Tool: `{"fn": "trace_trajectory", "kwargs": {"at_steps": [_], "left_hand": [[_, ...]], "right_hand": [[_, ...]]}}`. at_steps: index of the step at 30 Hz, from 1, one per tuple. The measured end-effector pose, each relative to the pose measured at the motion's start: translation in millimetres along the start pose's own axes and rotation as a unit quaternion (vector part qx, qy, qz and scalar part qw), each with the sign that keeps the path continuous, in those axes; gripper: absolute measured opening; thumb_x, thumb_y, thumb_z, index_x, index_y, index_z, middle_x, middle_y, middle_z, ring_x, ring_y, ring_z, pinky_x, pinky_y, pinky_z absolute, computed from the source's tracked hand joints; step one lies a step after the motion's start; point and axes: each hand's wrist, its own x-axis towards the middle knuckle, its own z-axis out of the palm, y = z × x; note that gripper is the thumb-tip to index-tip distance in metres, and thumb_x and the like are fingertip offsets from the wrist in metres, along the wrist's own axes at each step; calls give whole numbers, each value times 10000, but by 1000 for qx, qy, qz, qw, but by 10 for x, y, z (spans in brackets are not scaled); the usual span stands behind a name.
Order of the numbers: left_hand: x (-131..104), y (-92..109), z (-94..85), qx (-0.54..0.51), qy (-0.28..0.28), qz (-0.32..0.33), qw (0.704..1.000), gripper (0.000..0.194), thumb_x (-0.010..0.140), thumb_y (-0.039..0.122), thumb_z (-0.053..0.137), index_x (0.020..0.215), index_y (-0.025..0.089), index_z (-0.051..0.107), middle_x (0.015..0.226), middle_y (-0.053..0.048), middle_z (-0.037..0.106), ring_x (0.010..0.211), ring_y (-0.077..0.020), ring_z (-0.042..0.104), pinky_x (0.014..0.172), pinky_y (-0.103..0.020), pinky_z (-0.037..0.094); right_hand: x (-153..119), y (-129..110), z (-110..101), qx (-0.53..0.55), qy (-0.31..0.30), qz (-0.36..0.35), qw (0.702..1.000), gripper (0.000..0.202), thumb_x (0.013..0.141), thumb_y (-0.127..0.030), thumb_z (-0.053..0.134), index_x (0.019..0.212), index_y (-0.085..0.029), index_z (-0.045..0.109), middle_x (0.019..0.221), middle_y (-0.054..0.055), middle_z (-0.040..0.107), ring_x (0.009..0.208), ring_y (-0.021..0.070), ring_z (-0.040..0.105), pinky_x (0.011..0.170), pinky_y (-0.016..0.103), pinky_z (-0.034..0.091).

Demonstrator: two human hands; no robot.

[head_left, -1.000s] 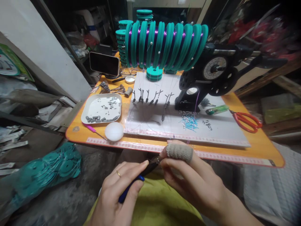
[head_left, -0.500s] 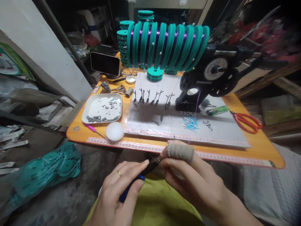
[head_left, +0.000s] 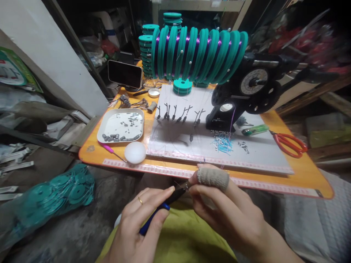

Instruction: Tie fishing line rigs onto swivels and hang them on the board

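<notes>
Below the table's front edge, my left hand is closed around blue-handled pliers, their dark jaws pointing up and right. A ring sits on one of its fingers. My right hand meets the tip of the pliers with thumb and forefinger pinched together. A grey knitted sleeve covers its forefinger. Thin line shows near the jaws, but the small piece at the fingertips is too hidden to make out. Just beyond, small dark weights with forked tubes hang on fine lines from a row of teal spools.
A white tray of small grey pieces stands left, with a white dome before it. Blue bits, a green cutter and red-handled pliers lie right. A black crank device stands behind. A phone leans back left.
The whole view has shifted slightly, so the table appears a little further right. Both hands keep nearly the same pose at the pliers' tip.
</notes>
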Motion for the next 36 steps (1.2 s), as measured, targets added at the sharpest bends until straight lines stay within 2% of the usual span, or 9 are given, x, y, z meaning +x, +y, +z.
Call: {"fn": "trace_trajectory", "kwargs": {"at_steps": [9,13,19,25,30,36], "left_hand": [[-42,-7,5,22,24,-15,999,398,890,135,584,1239,316,645,1127,28,743,1062,-102,684,968,-136,496],[-46,-7,24,8,17,-16,1000,412,894,132,579,1254,326,631,1135,24,738,1065,-109,682,937,-146,520],[-60,-7,24,12,19,-22,999,405,894,140,588,1247,334,636,1143,36,734,1073,-94,676,969,-127,491],[-36,3,18,6,21,-17,1000,411,880,123,591,1237,319,648,1127,22,746,1052,-114,693,937,-149,524],[-31,8,21,8,22,-17,1000,390,876,120,589,1216,293,670,1110,-11,754,1026,-157,709,918,-217,562],[-51,-10,24,24,20,-13,999,383,883,131,586,1221,295,664,1115,1,753,1039,-141,701,969,-210,529]], "right_hand": [[-20,-20,2,-23,10,9,1000,172,889,-46,606,1045,-118,617,1060,96,623,1059,214,622,957,316,558],[-37,-25,10,-22,14,9,1000,175,894,-61,607,1054,-131,614,1057,97,627,996,208,639,892,323,584],[-17,-27,5,-13,7,12,1000,178,896,-51,597,1051,-137,613,1020,103,638,948,216,650,821,343,606],[2,-23,-7,-4,-2,3,1000,190,896,-35,580,1063,-120,609,1018,106,635,982,225,646,880,361,600],[7,-28,-15,0,2,2,1000,202,888,-32,579,1067,-121,611,1000,104,645,970,233,659,867,379,611],[-1,-26,-13,18,-13,17,1000,229,891,-33,568,1088,-141,614,1013,105,652,994,242,668,856,369,617]]}}
